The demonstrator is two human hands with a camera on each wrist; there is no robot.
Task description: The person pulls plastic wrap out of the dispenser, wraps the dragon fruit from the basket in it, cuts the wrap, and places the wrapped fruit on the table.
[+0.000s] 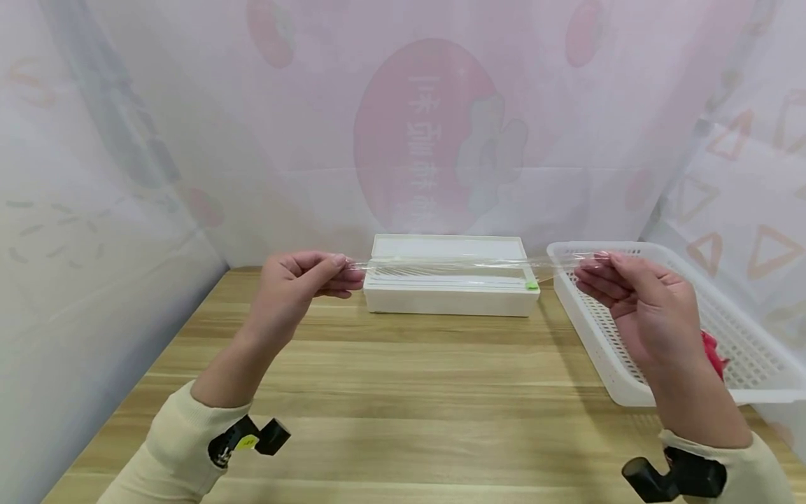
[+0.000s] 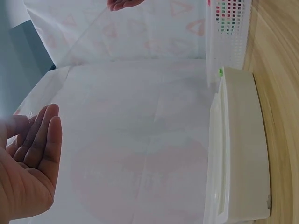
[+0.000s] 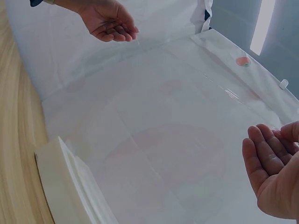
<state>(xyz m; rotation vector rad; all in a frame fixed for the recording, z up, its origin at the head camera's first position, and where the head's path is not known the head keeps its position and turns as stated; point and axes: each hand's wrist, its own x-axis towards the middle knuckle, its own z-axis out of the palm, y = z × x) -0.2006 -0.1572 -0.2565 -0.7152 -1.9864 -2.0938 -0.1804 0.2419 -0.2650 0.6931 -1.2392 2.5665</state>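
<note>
A strip of clear cling film [image 1: 447, 264] is stretched level between both hands, glossy and finely wrinkled. My left hand [image 1: 302, 276] pinches its left end between thumb and forefinger, the other fingers loosely bent. At the other end, my right hand [image 1: 648, 301] grips the film the same way, palm showing. Behind the film, on the table, a long white cling film box [image 1: 450, 302] stands with its lid raised at the back. A small green slider [image 1: 532, 285] sits at the right end of its front edge. The box shows side-on in the left wrist view.
A white perforated plastic basket [image 1: 585, 336] stands at the right, partly behind the right forearm, with something red [image 1: 713, 353] in it. Pale printed sheets [image 1: 283, 189] wall in the back and sides of the wooden table [image 1: 403, 399].
</note>
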